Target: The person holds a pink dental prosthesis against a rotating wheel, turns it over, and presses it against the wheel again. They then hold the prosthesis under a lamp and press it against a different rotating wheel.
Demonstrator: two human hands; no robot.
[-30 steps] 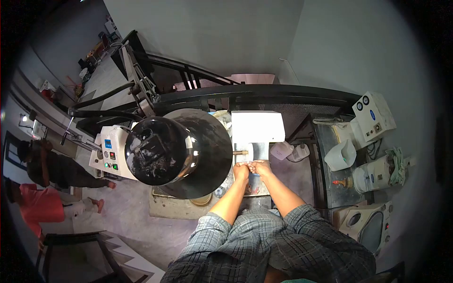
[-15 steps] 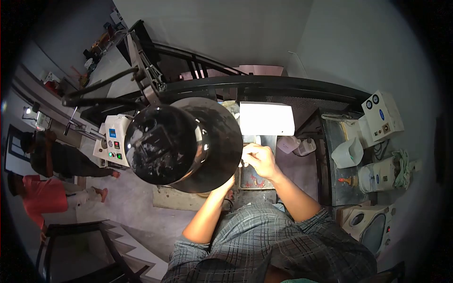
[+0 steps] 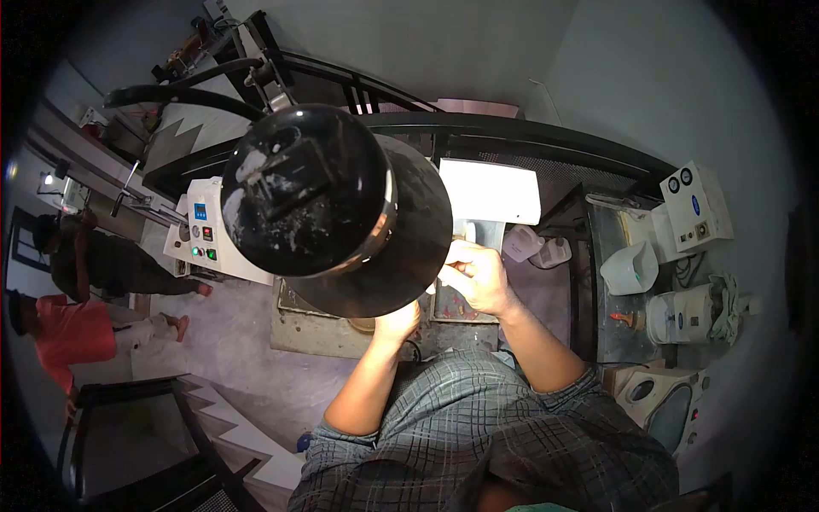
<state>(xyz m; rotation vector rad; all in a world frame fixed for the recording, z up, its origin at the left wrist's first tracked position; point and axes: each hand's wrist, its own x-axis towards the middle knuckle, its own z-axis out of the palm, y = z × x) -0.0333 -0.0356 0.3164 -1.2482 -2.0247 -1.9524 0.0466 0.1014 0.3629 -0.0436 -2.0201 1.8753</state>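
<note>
A large black lamp (image 3: 341, 205) hangs over the work spot and hides much of it. My left hand (image 3: 397, 322) reaches under the lamp's lower rim, with its fingers mostly hidden. Beside the rim, my right hand (image 3: 476, 277) has thumb and fingers pinched together, and what they hold is too small to name. Below the right hand lies a shallow tray (image 3: 461, 312) with reddish bits in it. A brightly lit white panel (image 3: 490, 191) stands just beyond the right hand.
A white control box (image 3: 209, 230) is at the left. Two people (image 3: 72, 333) are at the far left. At the right are a gauge box (image 3: 695, 209), a white container (image 3: 630, 268), a bucket (image 3: 682, 320) and a red brush (image 3: 623, 317). Plastic jugs (image 3: 522, 244) stand behind the hands.
The lamp, panel and bench appear higher in the view. More of my left hand shows below the lamp rim. My right hand remains pinched beside the lamp.
</note>
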